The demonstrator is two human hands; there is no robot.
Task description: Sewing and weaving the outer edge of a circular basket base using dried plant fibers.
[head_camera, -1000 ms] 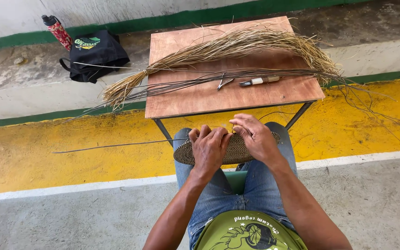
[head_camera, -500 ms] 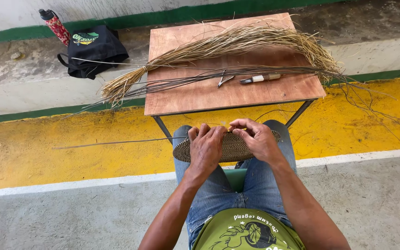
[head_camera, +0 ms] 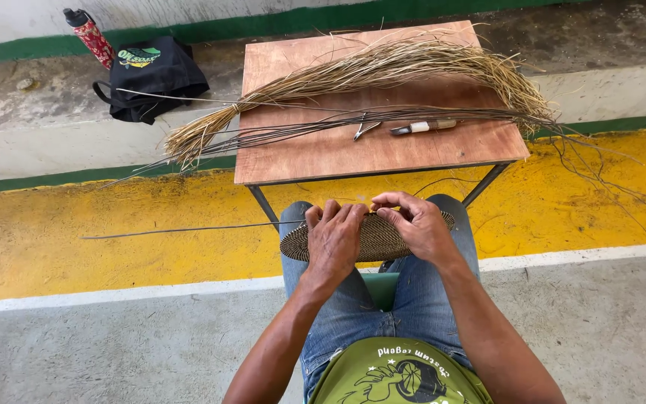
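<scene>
A flat, oval woven mat (head_camera: 380, 238) of dark fibre rests across my knees. My left hand (head_camera: 333, 238) lies on its left half, fingers curled over the far edge. On the right half, my right hand (head_camera: 417, 224) pinches the far rim with fingertips. A long thin dark strand (head_camera: 181, 230) runs out from the mat to the left, over the yellow floor. Both hands grip the mat.
A small wooden table (head_camera: 338, 153) stands just beyond my knees, bearing a bundle of dry straw (head_camera: 368, 71), long dark strands (head_camera: 300, 129), a knife (head_camera: 424, 127) and small metal pliers (head_camera: 364, 129). A black bag (head_camera: 147, 78) and a red bottle (head_camera: 90, 36) lie at the far left.
My hands have shifted slightly along the mat's far edge, the fingers working at the rim. The mat stays on my knees.
</scene>
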